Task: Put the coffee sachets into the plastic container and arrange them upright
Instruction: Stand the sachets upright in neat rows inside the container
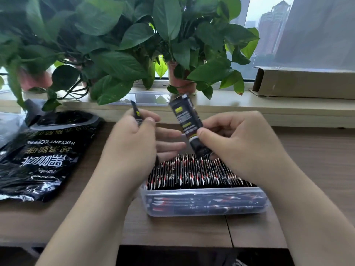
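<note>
My right hand [230, 139] pinches a coffee sachet [189, 123] by its lower end, tilted over the upright row [192, 169] in the near plastic container [201, 191] — ready to slot in. My left hand [132, 135] clamps a second sachet [136, 114] — probably next.

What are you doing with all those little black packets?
A person is packing coffee sachets into a clear plastic container on the wooden table. The left hand pinches a first sachet and the right hand pinches a second sachet, both held just above the container. Inside, a long row of sachets stands upright, and a few flat sachets lie along the near wall. The black coffee bag lies to the left.
</note>
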`<state>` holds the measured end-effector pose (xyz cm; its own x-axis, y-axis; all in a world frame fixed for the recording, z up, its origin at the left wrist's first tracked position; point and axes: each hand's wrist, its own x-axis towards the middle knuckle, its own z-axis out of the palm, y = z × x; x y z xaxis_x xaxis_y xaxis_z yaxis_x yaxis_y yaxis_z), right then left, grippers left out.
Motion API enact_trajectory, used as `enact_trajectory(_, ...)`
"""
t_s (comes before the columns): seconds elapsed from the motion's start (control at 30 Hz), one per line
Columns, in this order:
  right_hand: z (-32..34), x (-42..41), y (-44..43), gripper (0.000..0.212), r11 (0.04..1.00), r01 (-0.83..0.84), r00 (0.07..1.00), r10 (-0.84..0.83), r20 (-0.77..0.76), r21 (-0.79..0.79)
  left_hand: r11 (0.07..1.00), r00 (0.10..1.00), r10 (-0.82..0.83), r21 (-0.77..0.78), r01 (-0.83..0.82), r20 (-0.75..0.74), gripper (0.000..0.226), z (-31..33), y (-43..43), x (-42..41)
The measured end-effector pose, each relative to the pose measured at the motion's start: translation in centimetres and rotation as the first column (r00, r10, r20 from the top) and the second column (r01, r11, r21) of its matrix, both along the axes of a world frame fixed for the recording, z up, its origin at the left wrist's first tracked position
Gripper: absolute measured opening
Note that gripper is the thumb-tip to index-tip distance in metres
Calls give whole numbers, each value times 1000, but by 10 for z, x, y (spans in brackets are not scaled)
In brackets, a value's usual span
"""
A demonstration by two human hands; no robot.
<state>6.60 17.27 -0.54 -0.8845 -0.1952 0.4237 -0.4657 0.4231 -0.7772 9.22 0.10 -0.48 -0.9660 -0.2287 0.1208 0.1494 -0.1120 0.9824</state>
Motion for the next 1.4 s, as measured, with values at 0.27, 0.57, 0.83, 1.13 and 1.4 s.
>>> enact_trajectory(0.27,13,3,7,9,995,9,998,-4,57,-95,987,996,82,-137,-86,-35,22,-6,-13,-3)
enact_trajectory(0.57,3,7,-8,6,994,-76,997,78,20,-83,984,999,-16,-179,7,-52,9,-16,-5,-5)
enact_trajectory(0.83,4,1,0,7,999,-41,999,41,18,-16,970,981,192,-147,-191,-12,17,-9,-15,-7)
enact_trajectory(1.13,1,4,-7,6,850,-302,948,221,229,432,908,915,401,116,-403,41,34,-5,-22,-6)
enact_trajectory(1.4,1,-1,-18,8,744,-331,934,169,316,580,942,955,291,160,-295,50,32,-7,-24,-7)
